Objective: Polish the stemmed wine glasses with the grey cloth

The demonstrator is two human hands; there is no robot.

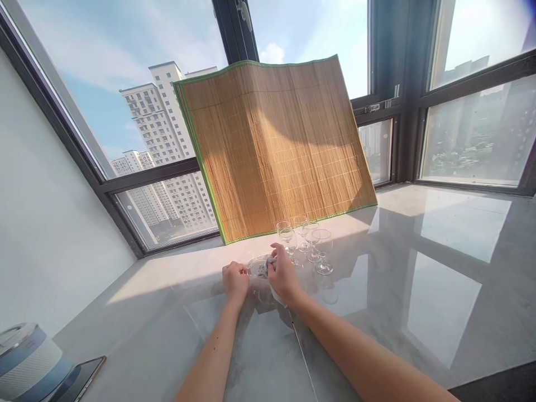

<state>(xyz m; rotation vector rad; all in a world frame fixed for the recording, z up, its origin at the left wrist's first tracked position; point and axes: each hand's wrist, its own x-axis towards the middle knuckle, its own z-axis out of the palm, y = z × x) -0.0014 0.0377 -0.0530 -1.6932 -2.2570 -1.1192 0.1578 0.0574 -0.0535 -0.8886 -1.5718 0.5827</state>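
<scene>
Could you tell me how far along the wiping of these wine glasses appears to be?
In hand: the left hand grips a clear glass while the right hand presses a cloth into it. Several wine glasses stand upright beside them on the counter, before the bamboo mat. Whether those are already wiped or still waiting cannot be told from this view.

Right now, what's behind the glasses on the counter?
A bamboo mat stands propped against the window, behind the glasses. It hides the window's lower part and the counter edge there.
</scene>
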